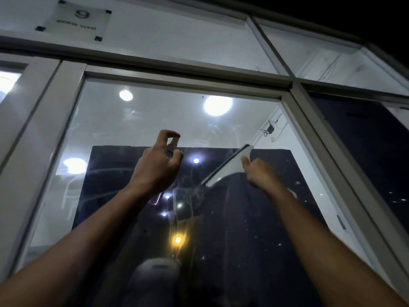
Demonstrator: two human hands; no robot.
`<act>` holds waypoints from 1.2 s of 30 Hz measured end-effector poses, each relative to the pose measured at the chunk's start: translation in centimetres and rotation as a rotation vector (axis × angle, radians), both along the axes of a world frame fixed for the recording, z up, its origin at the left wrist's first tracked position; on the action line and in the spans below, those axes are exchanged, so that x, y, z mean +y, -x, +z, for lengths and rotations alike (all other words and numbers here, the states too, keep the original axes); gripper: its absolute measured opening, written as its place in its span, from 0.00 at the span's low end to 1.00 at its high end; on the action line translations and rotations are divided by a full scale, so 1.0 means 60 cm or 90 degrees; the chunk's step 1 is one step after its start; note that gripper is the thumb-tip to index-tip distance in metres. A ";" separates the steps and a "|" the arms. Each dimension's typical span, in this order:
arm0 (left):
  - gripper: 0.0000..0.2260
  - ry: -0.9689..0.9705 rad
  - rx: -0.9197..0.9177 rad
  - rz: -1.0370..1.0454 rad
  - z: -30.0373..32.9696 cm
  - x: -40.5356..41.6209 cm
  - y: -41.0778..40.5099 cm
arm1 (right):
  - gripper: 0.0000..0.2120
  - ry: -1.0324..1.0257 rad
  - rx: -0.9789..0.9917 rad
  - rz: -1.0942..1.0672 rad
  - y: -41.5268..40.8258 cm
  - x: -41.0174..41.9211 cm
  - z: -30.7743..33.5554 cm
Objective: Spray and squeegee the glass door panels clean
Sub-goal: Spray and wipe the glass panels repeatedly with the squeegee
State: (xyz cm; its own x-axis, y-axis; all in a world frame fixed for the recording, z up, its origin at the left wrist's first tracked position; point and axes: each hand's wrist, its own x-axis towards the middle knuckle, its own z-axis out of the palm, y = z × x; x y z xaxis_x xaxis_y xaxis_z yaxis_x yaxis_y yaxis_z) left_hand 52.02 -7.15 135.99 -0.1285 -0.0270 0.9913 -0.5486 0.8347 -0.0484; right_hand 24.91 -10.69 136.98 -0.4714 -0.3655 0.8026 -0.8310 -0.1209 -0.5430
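Observation:
I look up at a glass door panel [137, 120] in a pale metal frame [177, 82]. My left hand [158, 165] is raised near the panel's middle and grips a small spray bottle [171, 147], with the forefinger curled over its top. The bottle is mostly hidden by my fingers. To its right, my right hand [257, 173] holds a white squeegee [230, 165]. Its blade lies slanted against the glass, upper end to the right. Faint wipe streaks show on the glass at the left.
Another framed glass panel [365, 156] stands to the right, and a narrow one [8, 83] at the far left. Above the door hangs a number plate [77, 18]. Ceiling lights [218, 105] and street lights reflect in the glass.

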 end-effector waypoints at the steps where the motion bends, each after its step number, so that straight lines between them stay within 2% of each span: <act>1: 0.16 -0.002 -0.004 0.002 -0.002 -0.001 0.003 | 0.35 0.000 -0.006 0.000 -0.002 0.001 -0.024; 5: 0.15 0.001 -0.006 0.007 -0.001 -0.003 0.026 | 0.32 0.003 0.011 -0.011 -0.020 0.023 -0.034; 13: 0.16 0.017 0.004 0.096 0.006 -0.024 0.053 | 0.30 0.016 0.118 0.012 -0.025 0.036 0.113; 18: 0.15 0.035 0.033 0.101 0.013 -0.028 0.074 | 0.37 -0.022 0.107 0.056 0.081 0.001 0.136; 22: 0.16 0.050 0.031 0.101 0.016 -0.018 0.100 | 0.32 -0.035 0.070 0.081 0.159 -0.005 0.120; 26: 0.16 0.058 0.029 0.097 0.013 -0.008 0.138 | 0.36 0.008 0.159 0.070 0.113 0.000 0.140; 30: 0.16 0.058 0.033 0.087 0.013 -0.016 0.178 | 0.32 0.008 0.268 0.034 0.050 0.006 0.168; 33: 0.16 0.061 0.042 0.088 0.010 -0.026 0.195 | 0.32 -0.044 0.240 0.086 0.099 -0.002 0.175; 36: 0.16 0.065 0.041 0.082 0.003 -0.034 0.208 | 0.33 -0.056 0.171 0.111 0.204 0.001 0.137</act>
State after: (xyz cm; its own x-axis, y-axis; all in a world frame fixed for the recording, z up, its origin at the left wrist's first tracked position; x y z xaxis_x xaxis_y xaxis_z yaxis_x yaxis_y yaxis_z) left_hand 39.54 -9.21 136.17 -0.0660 0.0616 0.9959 -0.6555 0.7499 -0.0898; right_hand 12.64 -10.64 145.23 -0.1716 -0.4953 0.8516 -0.9168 -0.2362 -0.3221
